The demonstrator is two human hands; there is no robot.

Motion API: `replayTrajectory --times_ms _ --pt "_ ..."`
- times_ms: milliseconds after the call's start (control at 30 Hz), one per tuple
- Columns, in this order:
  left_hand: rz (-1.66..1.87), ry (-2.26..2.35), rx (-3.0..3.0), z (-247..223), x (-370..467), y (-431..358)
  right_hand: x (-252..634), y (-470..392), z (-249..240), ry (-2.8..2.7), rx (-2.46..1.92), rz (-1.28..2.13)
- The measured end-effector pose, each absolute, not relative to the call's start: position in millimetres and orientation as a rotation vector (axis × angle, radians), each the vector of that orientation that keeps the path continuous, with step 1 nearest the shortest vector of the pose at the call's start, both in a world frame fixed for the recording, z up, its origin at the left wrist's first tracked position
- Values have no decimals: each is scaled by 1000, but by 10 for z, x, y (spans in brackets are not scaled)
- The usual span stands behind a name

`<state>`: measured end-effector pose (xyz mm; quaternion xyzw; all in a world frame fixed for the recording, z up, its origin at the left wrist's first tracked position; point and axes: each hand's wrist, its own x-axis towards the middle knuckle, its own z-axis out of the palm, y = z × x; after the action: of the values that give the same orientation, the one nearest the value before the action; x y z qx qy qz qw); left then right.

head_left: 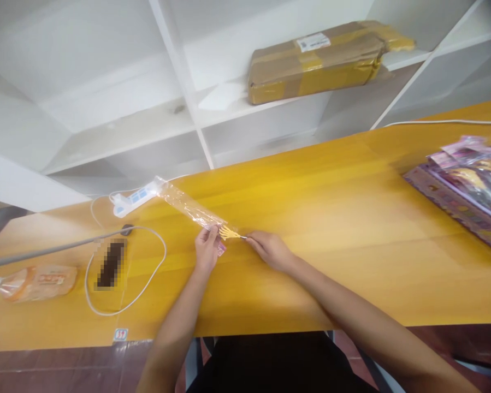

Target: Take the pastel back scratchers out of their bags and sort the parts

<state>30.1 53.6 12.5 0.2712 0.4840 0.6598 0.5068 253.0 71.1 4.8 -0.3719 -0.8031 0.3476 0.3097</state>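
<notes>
In the head view, both hands meet over the middle of the worktop (pixel 343 213). The left hand (pixel 206 250) is pinched on the near end of a clear bag (pixel 190 204), with a small purple tag (pixel 221 249) showing just below its fingers. The right hand (pixel 271 251) is closed on the thin shaft of a scratcher (pixel 229 233), whose yellow, finger-shaped head points left, between the two hands, by the near end of the bag; whether its tips are inside is too small to tell. The bag slants up and left, its far end overlapping a white power strip (pixel 136 199).

Further left, a pale cable (pixel 164 252) loops around a pixelated dark thing (pixel 111 264), and a bottle (pixel 44 283) lies on its side. At the far right, a purple box (pixel 454 203) carries wrapped packs (pixel 477 174). Behind the worktop, a taped carton (pixel 282 68) sits on a white shelf (pixel 224 113).
</notes>
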Motion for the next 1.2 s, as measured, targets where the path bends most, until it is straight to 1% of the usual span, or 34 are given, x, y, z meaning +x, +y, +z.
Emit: replayTrajectory --times_ms 300,500,700,900,1067,1133,1200 --pt "1423 1218 722 92 301 492 2533 686 44 -2025 -1026 975" --pt "1273 1209 881 60 380 441 2537 656 29 -1935 -1057 991" --pt "1219 1156 951 32 417 429 2518 633 -32 -1910 -1014 995" --pt "1326 1236 871 25 401 413 2542 630 -10 -1949 -1059 1004" --pt "1579 1234 654 103 314 509 2604 674 52 -2134 -1254 877" --pt "1664 1207 603 133 266 565 2609 684 51 -2144 -1240 873" --pt "1676 1191 577 153 238 601 2603 686 40 -2115 -1212 907"
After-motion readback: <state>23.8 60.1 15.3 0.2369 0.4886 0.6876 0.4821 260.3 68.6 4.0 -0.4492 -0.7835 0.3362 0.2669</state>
